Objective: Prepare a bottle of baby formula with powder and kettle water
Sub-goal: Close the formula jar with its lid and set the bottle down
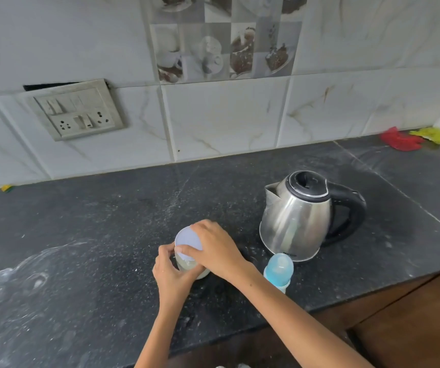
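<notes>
The powder container, a small clear tub with pale contents, stands on the dark surface left of the kettle and nearer the front edge. The left hand wraps the tub's side, fingers curled closed around it. The right hand lies over the top, its fingers closed on the white lid, which sits tilted with one edge lifted, so it appears to be coming off or going on; which, I cannot tell.

The baby bottle, blue-capped, stands upright just in front of the kettle and close beside the right forearm.

The main risk is a spill: if the lid releases with a jerk, powder could jump out onto the surface, which already shows whitish dusting. A sideways sweep of the right forearm could also knock the bottle over, as it looks narrow and tall. The kettle, if hot, stands near enough for the right hand to brush it when reaching for the bottle.
</notes>
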Motion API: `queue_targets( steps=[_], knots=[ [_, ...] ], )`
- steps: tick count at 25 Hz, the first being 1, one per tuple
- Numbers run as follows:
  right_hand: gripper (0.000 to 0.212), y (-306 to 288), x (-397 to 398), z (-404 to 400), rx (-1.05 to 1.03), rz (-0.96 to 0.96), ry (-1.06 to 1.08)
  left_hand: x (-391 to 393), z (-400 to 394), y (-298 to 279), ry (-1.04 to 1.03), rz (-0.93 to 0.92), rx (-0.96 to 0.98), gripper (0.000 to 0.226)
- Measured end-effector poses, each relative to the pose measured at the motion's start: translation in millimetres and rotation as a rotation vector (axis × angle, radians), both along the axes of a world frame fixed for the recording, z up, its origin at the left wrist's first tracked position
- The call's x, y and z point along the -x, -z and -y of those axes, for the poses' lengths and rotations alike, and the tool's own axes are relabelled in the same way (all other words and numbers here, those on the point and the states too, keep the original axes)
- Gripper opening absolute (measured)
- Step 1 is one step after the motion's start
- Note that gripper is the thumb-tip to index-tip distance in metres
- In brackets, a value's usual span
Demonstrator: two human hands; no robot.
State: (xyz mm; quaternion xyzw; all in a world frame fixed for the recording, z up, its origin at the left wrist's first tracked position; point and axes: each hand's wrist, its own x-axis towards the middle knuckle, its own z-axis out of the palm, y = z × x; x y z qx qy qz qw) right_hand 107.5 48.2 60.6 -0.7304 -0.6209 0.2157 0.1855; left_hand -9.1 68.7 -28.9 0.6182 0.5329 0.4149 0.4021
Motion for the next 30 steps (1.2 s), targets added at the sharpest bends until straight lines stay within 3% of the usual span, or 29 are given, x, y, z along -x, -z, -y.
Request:
queue_targets(
  steps=[3, 5, 9, 12, 14, 18, 25, 30],
  knots=[
    [0.046, 5, -9, 1, -0.103, 0.117, 0.221, 0, 1, 0, -0.004, 0.014, 0.021, 0.069],
    [0.043, 9, -11, -1, -0.101, 0.059, 0.167, 1, 0, 0, -0.003, 0.023, 0.019, 0.07],
    [0.059, 13, 1, 1, 0.012, -0.073, -0.01, 0, 0, -1, -0.011, 0.021, 0.033, 0.065],
    [0.052, 17, 2, 13, -0.103, 0.057, 0.186, 1, -1, 0, -0.005, 0.007, 0.023, 0.067],
    [0.046, 17, -3, 16, -0.202, 0.034, 0.262, 2, -1, -1, 0.007, -0.004, 0.015, 0.068],
    [0.07, 13, -1, 2, -0.031, -0.3, 0.094, 2, -1, -4, 0.01, -0.017, 0.005, 0.064],
    [0.072, 33, 6, 12, -0.127, -0.21, 0.051, 7, -3, -5, 0.044, -0.043, -0.026, 0.051],
    [0.063, 33, -8, -2, -0.048, -0.06, -0.149, 6, -5, -5, 0.086, -0.026, -0.006, 0.055]
  ],
)
